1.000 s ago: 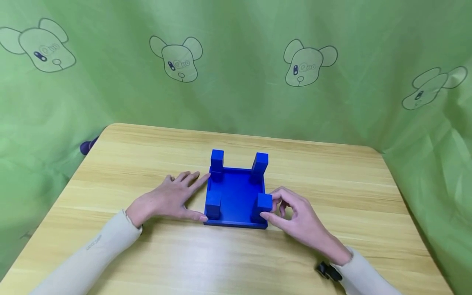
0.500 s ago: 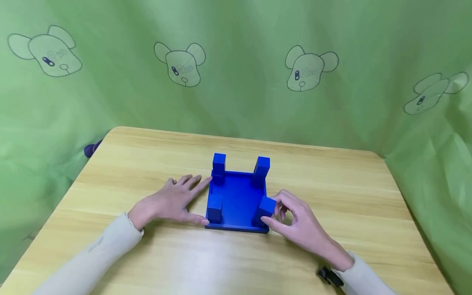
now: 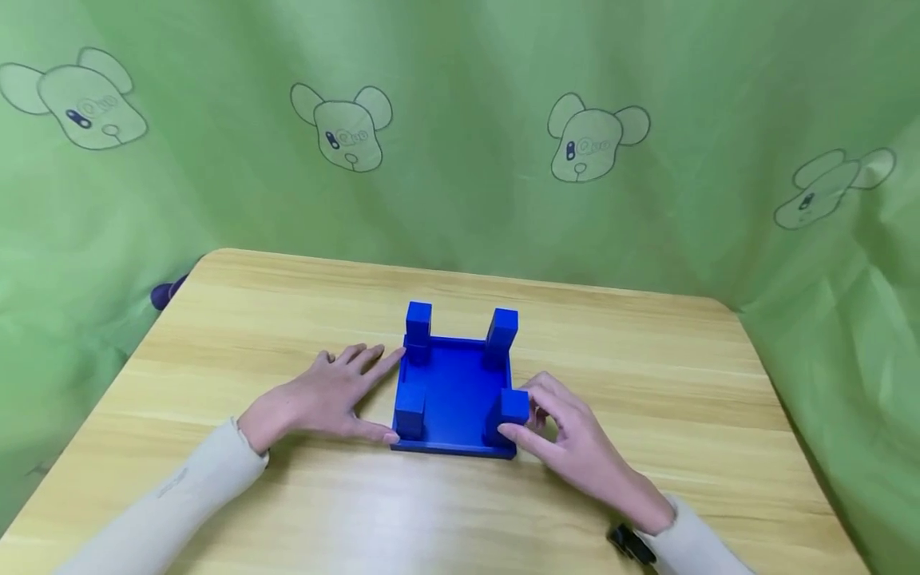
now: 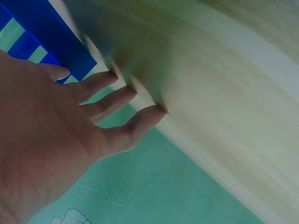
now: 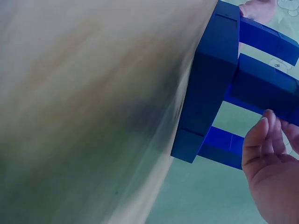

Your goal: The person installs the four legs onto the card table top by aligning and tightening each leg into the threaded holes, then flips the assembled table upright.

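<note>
A square blue base (image 3: 460,391) with a low rim lies on the table, and a square blue post rises at each of its corners. My right hand (image 3: 571,431) pinches the near right post (image 3: 514,406) between thumb and fingers; this post looks upright. Spread along the base's left side, my left hand (image 3: 327,399) has straight fingers, with thumb and index tips touching the edge near the near left post (image 3: 410,409) and far left post (image 3: 419,319). The far right post (image 3: 503,331) stands untouched. In the right wrist view the fingertips (image 5: 267,116) meet the post's side.
The wooden table (image 3: 287,511) has rounded far corners. Green cloth (image 3: 460,200) with outlined animal heads hangs behind it and at both sides. A dark purple object (image 3: 164,295) shows past the left table edge. A black device (image 3: 632,546) sits at the right wrist.
The near right post in my right hand was upright, then turned and leaned right, and now stands straight again. My left hand stays against the base. The head view has shifted slightly.
</note>
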`<state>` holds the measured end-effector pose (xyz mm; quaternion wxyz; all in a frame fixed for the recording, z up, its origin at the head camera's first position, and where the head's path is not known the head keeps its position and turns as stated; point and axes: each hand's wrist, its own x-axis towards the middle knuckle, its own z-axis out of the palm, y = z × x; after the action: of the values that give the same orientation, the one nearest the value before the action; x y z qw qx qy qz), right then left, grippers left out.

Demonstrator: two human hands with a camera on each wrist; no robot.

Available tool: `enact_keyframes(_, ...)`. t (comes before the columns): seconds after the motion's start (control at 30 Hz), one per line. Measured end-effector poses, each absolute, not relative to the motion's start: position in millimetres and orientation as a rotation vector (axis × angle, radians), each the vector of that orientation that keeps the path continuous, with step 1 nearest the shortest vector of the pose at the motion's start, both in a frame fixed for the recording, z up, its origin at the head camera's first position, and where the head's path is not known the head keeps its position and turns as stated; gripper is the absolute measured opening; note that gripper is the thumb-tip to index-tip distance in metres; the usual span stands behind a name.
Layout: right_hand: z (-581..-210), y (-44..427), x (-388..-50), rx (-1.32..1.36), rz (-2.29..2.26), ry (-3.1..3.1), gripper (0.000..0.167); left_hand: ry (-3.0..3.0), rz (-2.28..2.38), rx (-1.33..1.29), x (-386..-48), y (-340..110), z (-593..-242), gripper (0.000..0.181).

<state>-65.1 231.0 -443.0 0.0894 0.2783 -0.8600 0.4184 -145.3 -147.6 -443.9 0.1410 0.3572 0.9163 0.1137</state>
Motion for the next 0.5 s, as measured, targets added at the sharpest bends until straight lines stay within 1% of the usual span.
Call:
enact_keyframes(0.2, -440.8, 229.3, -62.9, 0.841, 1.229, -2.540, 0.021, 2.639, 0.332, 1.020, -143.5, -149.1, -442.8, 0.127)
enact_keyframes(0.23, -440.3, 229.5, -62.6, 0.838, 1.227, -2.535, 0.023, 2.638, 0.331, 1.021, -143.5, -148.9, -442.5, 0.127)
enact_keyframes(0.33, -439.3, 230.1, -61.3, 0.833, 1.227, -2.516, 0.037, 2.636, 0.335, 1.020, -143.7, -147.9, -441.6, 0.127)
enact_keyframes(0.5, -438.5, 230.1, -59.3, 0.838, 1.242, -2.513, 0.037, 2.630, 0.330, 1.011, -143.3, -147.2, -441.0, 0.126)
